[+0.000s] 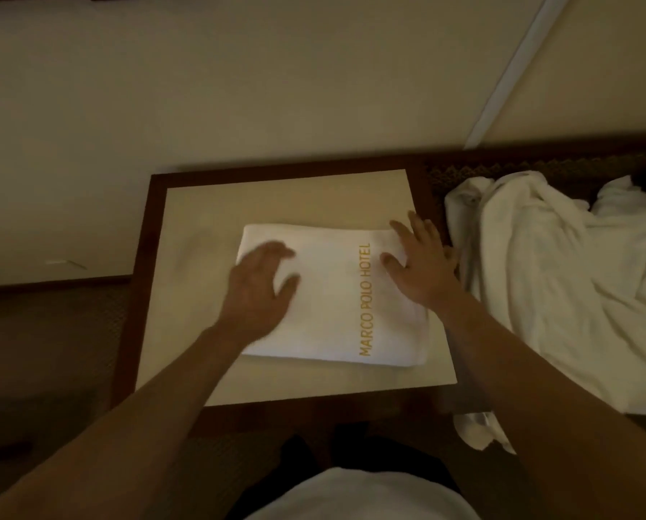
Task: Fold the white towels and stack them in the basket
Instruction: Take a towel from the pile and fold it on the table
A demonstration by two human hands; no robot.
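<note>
A folded white towel (pixel 332 294) with gold lettering lies flat on a small table (pixel 186 219) with a pale top and a dark wood frame. My left hand (pixel 261 290) rests palm down on the towel's left half, fingers spread, slightly blurred. My right hand (pixel 419 264) lies flat over the towel's right edge, fingers apart. Neither hand grips anything. A heap of unfolded white towels (pixel 561 279) lies to the right of the table. No basket is in view.
A pale wall (pixel 238 88) rises behind the table, with a white corner strip (pixel 512 76) at the upper right. Patterned dark carpet (pixel 47 350) lies to the left. A white crumpled scrap (pixel 479 429) sits on the floor near my right forearm.
</note>
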